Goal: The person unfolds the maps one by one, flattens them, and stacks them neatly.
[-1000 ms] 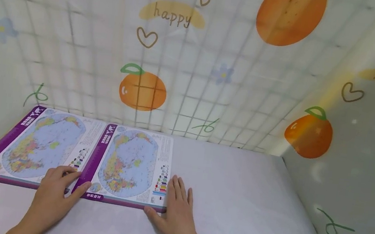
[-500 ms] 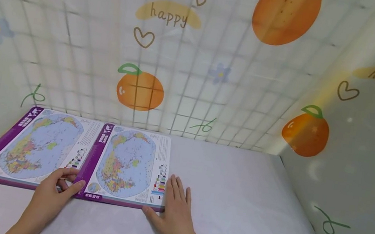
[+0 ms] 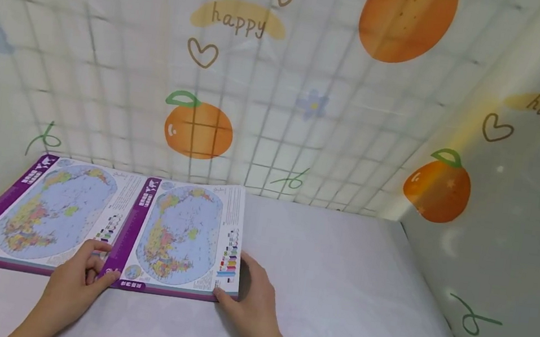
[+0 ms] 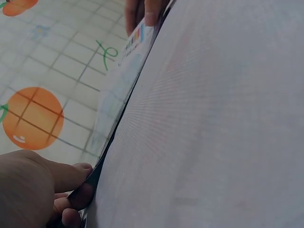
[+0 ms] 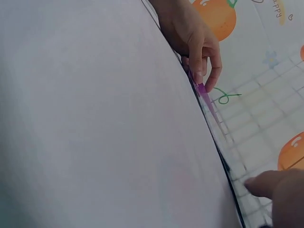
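Two world maps with purple left borders lie side by side on the white surface, the left map (image 3: pixel 60 203) and the right map (image 3: pixel 189 237). My left hand (image 3: pixel 76 277) pinches the right map's near left corner. In the left wrist view its thumb (image 4: pixel 78 173) lies on top and its fingertips curl beneath the dark edge. At the near right corner my right hand (image 3: pixel 255 297) grips the same map, thumb on the upper face and fingers at the right edge, partly hidden. That edge looks slightly raised.
A white cloth-covered surface (image 3: pixel 337 280) extends to the right of the maps. Behind it rises a curtain (image 3: pixel 267 111) printed with oranges over a wire grid, and another printed curtain (image 3: pixel 512 234) closes the right side.
My right hand has gone from lying flat beside the right map to gripping its corner. My left hand has taken hold of the near left corner, its fingers now underneath.
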Motion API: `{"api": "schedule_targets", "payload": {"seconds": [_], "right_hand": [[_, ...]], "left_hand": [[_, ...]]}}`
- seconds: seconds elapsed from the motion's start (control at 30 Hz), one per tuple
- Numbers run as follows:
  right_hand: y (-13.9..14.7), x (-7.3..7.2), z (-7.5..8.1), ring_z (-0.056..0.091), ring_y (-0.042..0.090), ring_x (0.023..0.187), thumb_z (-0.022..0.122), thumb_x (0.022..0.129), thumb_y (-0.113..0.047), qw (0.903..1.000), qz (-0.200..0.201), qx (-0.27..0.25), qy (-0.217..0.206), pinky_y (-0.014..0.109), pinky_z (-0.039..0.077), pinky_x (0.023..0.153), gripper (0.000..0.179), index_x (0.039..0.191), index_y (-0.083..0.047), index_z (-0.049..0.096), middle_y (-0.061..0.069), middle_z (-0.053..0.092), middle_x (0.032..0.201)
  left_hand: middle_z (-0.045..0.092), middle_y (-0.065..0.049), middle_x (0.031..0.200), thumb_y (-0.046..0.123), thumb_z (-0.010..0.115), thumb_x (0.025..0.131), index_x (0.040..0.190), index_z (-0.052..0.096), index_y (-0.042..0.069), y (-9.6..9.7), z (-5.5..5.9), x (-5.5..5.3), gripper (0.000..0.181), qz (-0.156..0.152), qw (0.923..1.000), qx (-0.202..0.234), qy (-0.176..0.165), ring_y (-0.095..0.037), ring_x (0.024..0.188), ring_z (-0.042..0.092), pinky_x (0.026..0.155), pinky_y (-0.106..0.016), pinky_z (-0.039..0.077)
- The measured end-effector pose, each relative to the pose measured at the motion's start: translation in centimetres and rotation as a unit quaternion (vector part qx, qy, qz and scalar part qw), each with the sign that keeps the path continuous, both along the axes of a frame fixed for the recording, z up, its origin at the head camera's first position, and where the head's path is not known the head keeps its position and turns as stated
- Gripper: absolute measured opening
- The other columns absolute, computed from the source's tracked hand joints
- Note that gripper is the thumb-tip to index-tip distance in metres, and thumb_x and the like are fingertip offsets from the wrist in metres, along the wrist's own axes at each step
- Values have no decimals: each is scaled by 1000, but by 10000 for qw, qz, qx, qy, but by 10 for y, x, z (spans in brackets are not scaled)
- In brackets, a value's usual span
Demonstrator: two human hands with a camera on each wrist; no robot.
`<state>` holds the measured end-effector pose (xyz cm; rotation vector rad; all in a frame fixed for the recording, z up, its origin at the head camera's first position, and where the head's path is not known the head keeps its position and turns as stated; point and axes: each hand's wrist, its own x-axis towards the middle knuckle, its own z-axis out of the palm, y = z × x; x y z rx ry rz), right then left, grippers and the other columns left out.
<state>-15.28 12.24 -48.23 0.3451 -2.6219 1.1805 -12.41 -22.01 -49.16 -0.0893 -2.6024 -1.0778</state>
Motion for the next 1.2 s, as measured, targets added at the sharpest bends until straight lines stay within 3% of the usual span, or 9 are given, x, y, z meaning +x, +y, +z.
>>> {"api": "schedule_targets", "payload": {"seconds": [0.07,0.17,0.27,0.53,0.93,1.2], "right_hand": [[-1,-1,2,67,15,104,91,80,-19,9996,29,-268,-53,35,52,96,78,148,-11,53,-3,73,115],[-1,-2,3,57,4,71,88,85,-14,9974,258,-617,-275,20,47,71,73,149,-11,52,-9,69,83],[-1,-3,3,48,0,58,86,87,-12,9950,476,-800,-364,16,40,59,71,149,-9,51,-9,65,69],[-2,-6,3,48,-2,59,84,90,-14,9955,495,-729,-341,16,40,58,69,150,-8,50,-9,62,68],[-4,-6,5,51,0,60,82,92,-16,9946,380,-756,-605,17,44,59,68,152,-13,50,-11,62,66],[8,-2,6,53,3,60,82,93,-15,9941,97,-898,-598,19,45,62,66,152,-14,53,-10,64,65]], "left_hand": [[43,12,64,19,85,90,128,56,10,-1,-1,0,49,17,9999,-61,106,-1,55,36,55,-25,31],[43,13,64,19,86,89,127,56,10,-3,-1,0,49,40,9998,-116,156,-1,55,36,56,-25,31],[43,13,64,19,85,89,127,57,10,-4,0,0,48,45,9998,-144,164,-1,55,36,56,-25,31],[45,12,65,17,82,94,128,57,10,-5,3,-2,43,70,9999,-144,54,-1,56,37,56,-25,32],[54,6,68,24,74,101,135,53,9,-9,5,3,44,141,9969,110,-768,-6,59,42,59,-26,34],[57,8,68,19,76,99,137,53,9,-1,4,0,45,-63,9972,344,-663,-5,57,42,57,-25,35]]}}
